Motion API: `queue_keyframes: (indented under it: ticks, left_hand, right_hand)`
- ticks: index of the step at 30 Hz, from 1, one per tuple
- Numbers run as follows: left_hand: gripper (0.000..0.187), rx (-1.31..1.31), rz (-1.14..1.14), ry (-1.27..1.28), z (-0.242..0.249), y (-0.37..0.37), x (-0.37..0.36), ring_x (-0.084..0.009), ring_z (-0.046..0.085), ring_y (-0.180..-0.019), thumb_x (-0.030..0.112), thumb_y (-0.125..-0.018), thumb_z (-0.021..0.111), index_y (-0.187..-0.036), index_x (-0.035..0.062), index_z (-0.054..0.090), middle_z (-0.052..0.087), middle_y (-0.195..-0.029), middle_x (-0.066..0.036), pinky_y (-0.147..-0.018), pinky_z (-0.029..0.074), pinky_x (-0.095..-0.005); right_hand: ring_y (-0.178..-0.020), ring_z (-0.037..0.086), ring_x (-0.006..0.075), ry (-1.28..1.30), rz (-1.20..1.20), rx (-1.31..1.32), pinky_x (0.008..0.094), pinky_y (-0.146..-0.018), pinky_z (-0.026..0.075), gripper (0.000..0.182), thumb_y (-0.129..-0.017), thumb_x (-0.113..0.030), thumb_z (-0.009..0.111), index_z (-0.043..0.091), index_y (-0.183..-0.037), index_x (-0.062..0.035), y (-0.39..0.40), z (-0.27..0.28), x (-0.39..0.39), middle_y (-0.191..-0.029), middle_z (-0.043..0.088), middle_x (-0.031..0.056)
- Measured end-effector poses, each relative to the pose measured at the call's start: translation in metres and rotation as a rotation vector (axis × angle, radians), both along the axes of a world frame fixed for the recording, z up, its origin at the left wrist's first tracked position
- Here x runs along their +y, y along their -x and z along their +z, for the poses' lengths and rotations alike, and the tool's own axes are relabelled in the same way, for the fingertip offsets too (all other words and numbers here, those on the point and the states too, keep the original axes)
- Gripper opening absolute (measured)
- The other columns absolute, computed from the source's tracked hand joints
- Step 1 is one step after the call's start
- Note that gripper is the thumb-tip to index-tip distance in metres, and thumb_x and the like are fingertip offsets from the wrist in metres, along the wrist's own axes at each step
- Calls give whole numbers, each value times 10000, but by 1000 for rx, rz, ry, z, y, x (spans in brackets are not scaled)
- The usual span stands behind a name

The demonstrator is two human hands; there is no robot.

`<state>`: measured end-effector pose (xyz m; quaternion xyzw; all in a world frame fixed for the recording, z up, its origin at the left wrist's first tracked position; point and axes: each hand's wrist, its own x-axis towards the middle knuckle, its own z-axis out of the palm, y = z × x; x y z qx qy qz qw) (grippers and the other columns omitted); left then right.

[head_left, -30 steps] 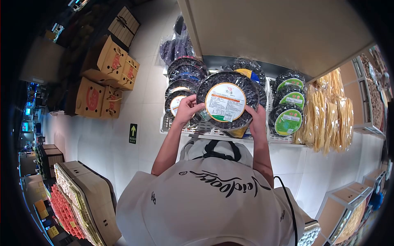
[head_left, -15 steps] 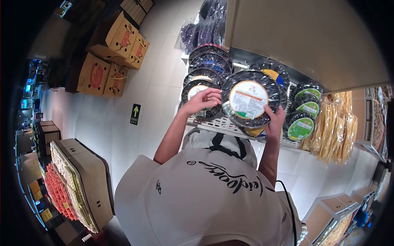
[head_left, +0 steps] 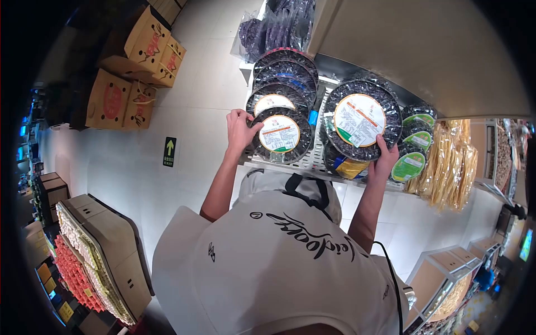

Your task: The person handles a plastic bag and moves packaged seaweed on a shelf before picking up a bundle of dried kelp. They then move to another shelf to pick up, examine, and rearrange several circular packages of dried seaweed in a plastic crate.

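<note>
My right hand (head_left: 385,161) grips the lower right edge of a round black pack (head_left: 359,120) in clear wrap, its white label facing up. Other packs lie under it, including one with a yellow and blue label (head_left: 350,166). At the left row, the fingers of my left hand (head_left: 242,132) close on the left edge of the front round black pack (head_left: 280,134), which also has a white label. Behind that one, several similar packs (head_left: 286,72) lean in a row on the white perforated shelf (head_left: 306,163). The exact contents of the packs cannot be made out.
Green-labelled packs (head_left: 411,165) and bagged yellow sticks (head_left: 448,167) stand at the right. Purple-dark bags (head_left: 282,28) sit at the far end. A large panel (head_left: 413,56) overhangs the shelf. Cardboard boxes (head_left: 109,100) and a display cabinet (head_left: 111,245) stand at the left.
My right hand has carried its pack right and away from me, over the right-hand packs. My left hand has moved left and closed on the front pack's edge in the left row.
</note>
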<state>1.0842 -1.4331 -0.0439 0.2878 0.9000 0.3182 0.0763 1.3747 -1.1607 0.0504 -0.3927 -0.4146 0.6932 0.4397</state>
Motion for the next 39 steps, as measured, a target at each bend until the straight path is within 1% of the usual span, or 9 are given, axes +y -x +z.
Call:
queue_keyframes:
  ticks: [2, 5, 9, 10, 13, 14, 18, 25, 39]
  left_hand:
    - [240, -34, 13, -65, -9, -3, 1, -347, 459, -1115, 218, -762, 831, -837, 63, 664, 538, -1102, -132, -978, 409, -428]
    - [186, -14, 85, -42, -3, -9, 2, -356, 441, -1134, 196, -801, 797, -836, 73, 663, 528, -1119, -139, -990, 395, -436]
    - [199, -167, 64, -150, 10, -2, 2, -313, 611, -878, 185, -883, 729, -963, 42, 616, 628, -957, -125, -807, 502, -433]
    - [219, -210, 64, -224, 5, -1, 2, -279, 653, -738, 170, -924, 691, -1021, 11, 575, 677, -879, -119, -703, 527, -404]
    - [196, -261, 55, -312, 7, 5, 8, -229, 669, -767, 152, -950, 663, -1025, 0, 563, 700, -892, -120, -707, 532, -356]
    - [195, -311, 94, -431, 9, 5, 13, -142, 650, -783, 144, -955, 666, -1055, -14, 612, 703, -880, -89, -732, 523, -297]
    - [234, -537, 19, -573, 12, 28, 21, -72, 613, -836, 147, -942, 697, -1101, -24, 709, 711, -935, -31, -786, 500, -243]
    - [242, -938, 61, -752, 58, 46, 45, -83, 651, -797, 144, -954, 680, -1093, -50, 714, 725, -939, -63, -733, 528, -234]
    - [210, -915, 4, -824, 64, 41, 51, -88, 661, -776, 122, -951, 679, -1074, -43, 719, 731, -933, -71, -719, 534, -227]
  right_hand:
    - [-962, 687, 198, -17, 4, -18, 323, -866, 542, 393, -832, 51, 730, 609, -1205, 37, 0, -1, -1, -1119, 698, 141]
    - [-957, 689, 197, 2, 6, -9, 324, -864, 544, 390, -831, 54, 727, 610, -1203, 38, 1, 6, -4, -1116, 699, 143]
    - [-953, 689, 202, -5, -21, -7, 329, -861, 545, 365, -842, 49, 714, 611, -1193, 48, 2, 8, -6, -1115, 696, 153]
    - [-952, 689, 205, -8, -10, -1, 329, -861, 545, 360, -846, 45, 712, 608, -1191, 49, 0, 4, -5, -1110, 695, 155]
    - [-951, 688, 203, -2, -1, -30, 326, -860, 544, 357, -847, 47, 711, 607, -1188, 45, 1, 4, -6, -1104, 695, 153]
    - [-946, 689, 202, -13, -1, -32, 325, -858, 544, 353, -848, 47, 710, 606, -1186, 44, 1, 2, -5, -1097, 695, 149]
    - [-943, 695, 201, -22, -7, -42, 329, -849, 557, 325, -862, 19, 701, 623, -1177, 37, -1, 1, -3, -1094, 704, 130]
    - [-968, 696, 226, 9, -26, -3, 348, -867, 558, 361, -863, -20, 697, 605, -1206, 41, -4, 10, 0, -1123, 697, 147]
    - [-980, 698, 232, 6, 14, -38, 363, -871, 561, 379, -869, -39, 692, 600, -1228, 39, -22, 8, 8, -1137, 696, 144]
